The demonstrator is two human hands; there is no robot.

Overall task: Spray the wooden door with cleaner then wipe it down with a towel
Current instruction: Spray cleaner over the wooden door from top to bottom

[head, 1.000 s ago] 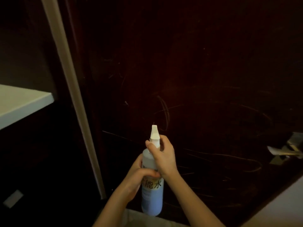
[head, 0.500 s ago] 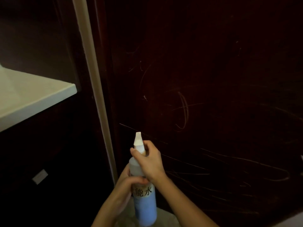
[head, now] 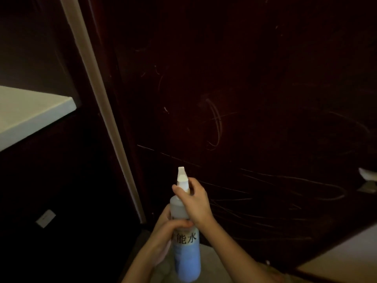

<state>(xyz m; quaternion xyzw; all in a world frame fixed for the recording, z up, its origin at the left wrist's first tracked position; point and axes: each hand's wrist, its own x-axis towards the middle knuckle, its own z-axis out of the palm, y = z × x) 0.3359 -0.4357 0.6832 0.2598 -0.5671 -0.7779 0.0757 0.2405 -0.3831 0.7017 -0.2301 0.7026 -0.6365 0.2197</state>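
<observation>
A dark wooden door (head: pixel 255 88) fills the middle and right of the view, its surface covered with pale curved scratches. In front of it I hold a spray bottle (head: pixel 186 256) with blue liquid, a label with black characters and a white nozzle pointing up toward the door. My left hand (head: pixel 169 231) wraps the bottle's body at the middle. My right hand (head: pixel 194 201) grips the neck just under the white nozzle, fingers curled round it. No towel is in view.
A pale door frame strip (head: pixel 102 111) runs diagonally down the left of the door. A white shelf or counter edge (head: pixel 34 115) juts in at the left. A metal door handle (head: pixel 369 180) shows at the right edge. A small white plate (head: pixel 46 218) sits low on the dark left wall.
The view has swung slightly, so the door handle reappears at the right edge. Both hands keep the same hold on the bottle, which stays upright in front of the door.
</observation>
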